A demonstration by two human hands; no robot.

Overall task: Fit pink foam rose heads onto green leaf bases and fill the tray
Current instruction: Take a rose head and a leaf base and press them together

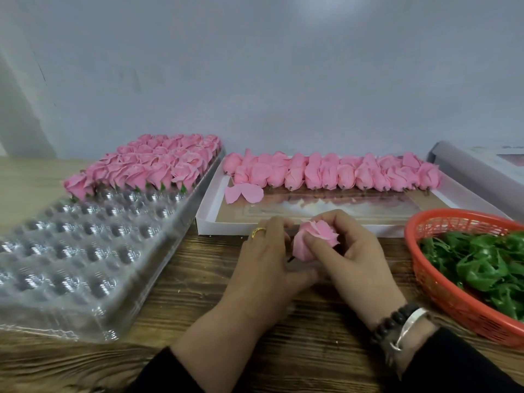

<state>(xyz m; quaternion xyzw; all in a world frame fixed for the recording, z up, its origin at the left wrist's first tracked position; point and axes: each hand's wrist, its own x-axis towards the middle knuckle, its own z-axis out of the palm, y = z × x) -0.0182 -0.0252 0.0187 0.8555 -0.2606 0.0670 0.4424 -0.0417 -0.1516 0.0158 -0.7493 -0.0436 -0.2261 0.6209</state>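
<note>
**Rose held crosswise between both hands, stem end toward the left fingers**

Starting at my left, the clear moulded plastic tray with round cups [85, 242] lies on the brown wood-grain table [198, 285]; only its far rows hold finished pink roses with green leaves beneath [147, 165], and the nearer cups stand empty. By my reckoning the filling is well short of half.

Next along, the shallow white cardboard box [207, 219] carries a row of bare pink foam rose heads on short dark stems [334, 174] against its far wall.

Just in front of that box my left hand [263, 259], a gold ring on one finger, has its fingers curled in at the narrow base of the one pink foam rose head [314, 239] I am working. A short dark stem tip [290, 259] pokes out there, down and to the left. I cannot tell whether a leaf base is already between those fingers.

My right hand [354, 251] pinches the rose's petals from above and from the right. So its long axis runs from lower left, stem, to upper right, bloom. The left hand is nearer the stem end, where I judge a leaf must slide on.

Far right, the orange plastic mesh basket [442, 302] of loose green leaf bases [482, 268] sits close beside the right wrist, well apart from the left hand.
</note>
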